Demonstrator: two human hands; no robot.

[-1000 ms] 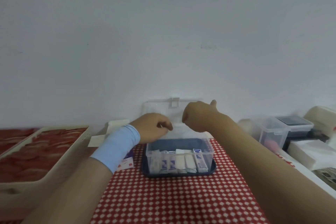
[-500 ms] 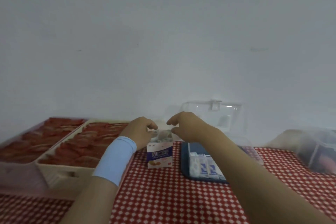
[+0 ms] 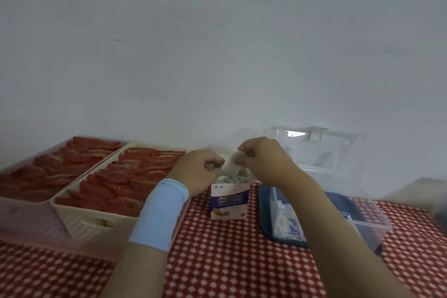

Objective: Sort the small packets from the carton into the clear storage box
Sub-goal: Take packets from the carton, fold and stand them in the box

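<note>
A small white and purple carton point(image 3: 229, 201) stands open on the red checked cloth, with several pale packets showing in its mouth. Just above it my right hand point(image 3: 263, 159) pinches a small white packet point(image 3: 231, 164) that tilts up out of the carton. My left hand point(image 3: 199, 170), with a light blue wristband, is curled beside the carton's left top edge; what its fingers touch is hidden. The clear storage box point(image 3: 367, 220) sits to the right on a dark blue tray point(image 3: 264, 213), lid raised against the wall, with blue and white packets inside. My right forearm covers part of it.
Two cream bins point(image 3: 79, 210) filled with red packets stand at the left on the cloth. A blurred clear container point(image 3: 433, 198) sits at the far right edge. A plain white wall rises right behind everything.
The view swung left, off the storage box and onto the carton. Both hands moved from over the box to the carton, and my right hand now lifts a white packet out of it.
</note>
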